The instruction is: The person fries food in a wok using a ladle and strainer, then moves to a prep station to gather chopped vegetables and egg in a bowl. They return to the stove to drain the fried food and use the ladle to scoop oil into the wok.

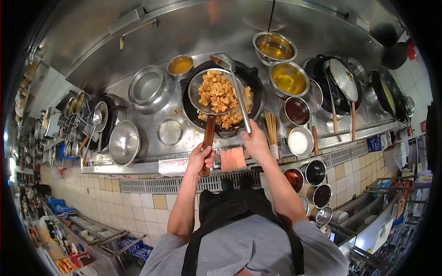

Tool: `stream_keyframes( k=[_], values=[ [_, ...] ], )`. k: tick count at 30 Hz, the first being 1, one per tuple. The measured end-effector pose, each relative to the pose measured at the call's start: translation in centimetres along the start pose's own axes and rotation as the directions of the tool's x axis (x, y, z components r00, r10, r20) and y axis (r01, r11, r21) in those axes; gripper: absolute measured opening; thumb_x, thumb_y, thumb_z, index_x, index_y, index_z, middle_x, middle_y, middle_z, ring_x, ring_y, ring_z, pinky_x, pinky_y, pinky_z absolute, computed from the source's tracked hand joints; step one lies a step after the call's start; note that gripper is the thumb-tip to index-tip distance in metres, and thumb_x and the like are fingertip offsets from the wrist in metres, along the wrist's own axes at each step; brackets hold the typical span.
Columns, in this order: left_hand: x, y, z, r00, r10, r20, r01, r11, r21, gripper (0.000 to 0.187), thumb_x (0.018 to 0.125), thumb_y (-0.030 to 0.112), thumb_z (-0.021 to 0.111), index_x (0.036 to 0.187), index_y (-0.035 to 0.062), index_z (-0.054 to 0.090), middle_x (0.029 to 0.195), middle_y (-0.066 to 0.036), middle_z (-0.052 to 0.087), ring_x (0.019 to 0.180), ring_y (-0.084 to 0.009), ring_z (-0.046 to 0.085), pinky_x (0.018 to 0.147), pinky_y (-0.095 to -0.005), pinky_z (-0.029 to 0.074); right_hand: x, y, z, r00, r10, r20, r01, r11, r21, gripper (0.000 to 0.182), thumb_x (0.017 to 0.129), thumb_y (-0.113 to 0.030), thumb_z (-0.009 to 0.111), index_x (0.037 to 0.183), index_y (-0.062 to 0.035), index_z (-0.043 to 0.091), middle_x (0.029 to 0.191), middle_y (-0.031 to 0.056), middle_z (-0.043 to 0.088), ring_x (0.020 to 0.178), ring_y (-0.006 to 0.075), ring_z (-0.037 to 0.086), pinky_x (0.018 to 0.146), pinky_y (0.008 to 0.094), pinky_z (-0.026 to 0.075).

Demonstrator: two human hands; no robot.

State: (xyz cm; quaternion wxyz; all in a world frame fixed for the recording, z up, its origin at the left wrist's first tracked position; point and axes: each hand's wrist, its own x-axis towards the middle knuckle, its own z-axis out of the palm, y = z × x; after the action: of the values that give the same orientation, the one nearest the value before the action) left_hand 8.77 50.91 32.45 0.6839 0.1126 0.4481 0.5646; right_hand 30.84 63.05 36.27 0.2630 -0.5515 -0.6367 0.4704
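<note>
Spillage is the likeliest fault here. A strainer (212,92) heaped with fried pieces (218,93) is held over the wok (258,89) just ahead of both hands; its wooden handle is clamped in the left hand (200,158), while the right hand (254,140) is closed round the long ladle (232,78) laid across the heap. If the strainer were tipped or pushed by the ladle, pieces could be sent over the rim, towards the oil bowls (287,78) right of the hands.
</note>
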Motion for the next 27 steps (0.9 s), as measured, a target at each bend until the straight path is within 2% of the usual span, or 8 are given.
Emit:
stream_keyframes(
  k=[6,8,11,14,15,18,19,27],
  values=[
    [-2.3,-0.7,-0.2,1.0,-0.005,0.006,0.005,0.999,0.05,0.022,0.107,0.009,0.054,0.127,0.0043,0.045,0.088,-0.007,0.056,0.054,-0.0052,0.04,0.042,-0.02,0.033,-0.6,-0.9,-3.2,0.997,-0.069,-0.047,0.074,0.99,0.122,0.054,0.097,-0.017,0.064,0.146,-0.0014,0.049,0.084,0.0109,0.067,0.068,0.0218,0.064,0.062,0.0358,0.05],
    [-2.0,0.3,-0.2,1.0,-0.019,0.006,0.019,0.998,0.055,0.023,0.107,0.008,0.054,0.127,0.004,0.045,0.088,-0.007,0.056,0.054,-0.005,0.04,0.042,-0.02,0.033,0.1,-4.0,-4.2,0.984,0.106,0.144,-0.159,0.884,0.44,0.04,0.1,-0.017,0.062,0.137,-0.0033,0.055,0.075,0.0011,0.056,0.051,0.0123,0.051,0.044,0.0304,0.042],
    [-2.3,0.5,-0.1,0.999,-0.008,0.053,0.006,1.0,0.027,0.021,0.106,0.006,0.055,0.123,0.0045,0.045,0.089,-0.007,0.055,0.056,-0.0052,0.041,0.043,-0.0206,0.034,3.7,-4.5,-5.2,0.887,-0.01,0.462,-0.418,0.409,0.811,0.025,0.103,-0.016,0.061,0.127,-0.0105,0.055,0.07,-0.0036,0.049,0.048,0.0053,0.042,0.039,0.0236,0.035],
    [-3.4,-0.1,0.5,0.995,0.008,0.096,-0.009,1.0,0.006,0.019,0.105,0.005,0.056,0.121,0.0043,0.046,0.089,-0.006,0.055,0.056,-0.0052,0.042,0.044,-0.0207,0.034,8.7,-0.4,-4.6,0.759,-0.111,0.641,-0.644,0.012,0.765,0.027,0.105,-0.018,0.061,0.13,-0.0132,0.053,0.071,-0.0035,0.049,0.048,0.0042,0.041,0.039,0.0205,0.032],
    [-3.8,-0.2,0.6,0.995,0.006,0.102,-0.007,1.0,0.001,0.018,0.106,0.005,0.056,0.121,0.0041,0.046,0.089,-0.006,0.055,0.056,-0.0052,0.042,0.043,-0.0207,0.035,8.6,-1.5,-4.2,0.816,0.052,0.576,-0.565,0.282,0.775,0.022,0.105,-0.019,0.06,0.127,-0.0139,0.055,0.073,-0.0026,0.049,0.05,0.0032,0.041,0.04,0.0196,0.031],
    [-3.8,-0.1,0.2,0.994,0.01,0.107,-0.011,1.0,0.007,0.018,0.106,0.004,0.056,0.12,0.0033,0.046,0.089,-0.006,0.055,0.056,-0.005,0.043,0.043,-0.0204,0.035,7.2,-2.1,-3.8,0.841,0.0,0.54,-0.514,0.308,0.8,0.019,0.105,-0.019,0.061,0.122,-0.0134,0.054,0.073,-0.0022,0.049,0.05,0.003,0.041,0.04,0.019,0.03],
    [-3.8,-0.2,0.0,0.994,0.004,0.111,-0.004,1.0,-0.002,0.018,0.105,0.005,0.056,0.12,0.0033,0.046,0.089,-0.006,0.055,0.056,-0.0049,0.043,0.043,-0.0203,0.035,7.2,-1.3,-4.2,0.811,-0.074,0.58,-0.569,0.131,0.812,0.018,0.104,-0.018,0.062,0.119,-0.0133,0.053,0.073,-0.0025,0.049,0.05,0.0038,0.041,0.041,0.02,0.031],
    [-7.2,-1.0,-1.7,0.993,0.045,0.108,-0.018,0.971,-0.239,0.029,0.108,0.01,0.052,0.133,-0.0001,0.043,0.091,-0.006,0.049,0.056,-0.0012,0.038,0.042,-0.0157,0.033,3.3,-2.6,-4.0,0.927,0.157,0.341,-0.369,0.55,0.749,0.029,0.104,-0.015,0.06,0.133,-0.0149,0.054,0.07,-0.0041,0.047,0.047,0.0033,0.039,0.038,0.0196,0.028]
  ],
)
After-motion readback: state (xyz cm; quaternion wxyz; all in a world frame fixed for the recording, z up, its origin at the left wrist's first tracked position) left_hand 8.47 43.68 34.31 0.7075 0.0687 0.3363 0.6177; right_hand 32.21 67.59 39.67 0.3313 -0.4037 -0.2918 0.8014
